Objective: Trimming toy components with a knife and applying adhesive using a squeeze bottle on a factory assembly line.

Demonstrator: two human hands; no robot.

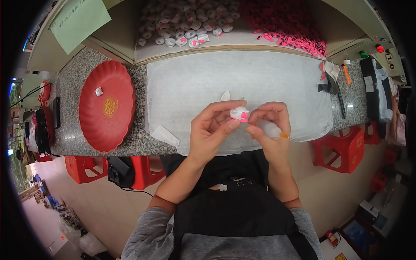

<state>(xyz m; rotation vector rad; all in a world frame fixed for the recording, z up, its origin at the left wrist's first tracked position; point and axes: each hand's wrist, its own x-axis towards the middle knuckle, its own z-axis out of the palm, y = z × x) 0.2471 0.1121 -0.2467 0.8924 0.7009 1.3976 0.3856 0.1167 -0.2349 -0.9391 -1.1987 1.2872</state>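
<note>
My left hand (209,132) pinches a small rounded white figure (238,113) with a bright pink bow and a pink lower edge, between thumb and fingers. Tucked in the palm of my right hand (277,149) is a small translucent squeeze bottle (269,128) with an orange tip pointing right, away from the figure. The thumb and forefinger of that hand come close to the figure's pink bow; whether they touch it or hold a tiny part, I cannot make out. Just beyond my left fingers, a white scrap (225,95) lies on the white sheet (186,82).
A scalloped red tray (89,125) at left holds one small white piece (99,91). Many white figures (193,41) and loose pink pieces (299,44) fill the shelf behind. At right are an orange marker (346,74) and a black bin (370,89). Red stools (342,149) stand below.
</note>
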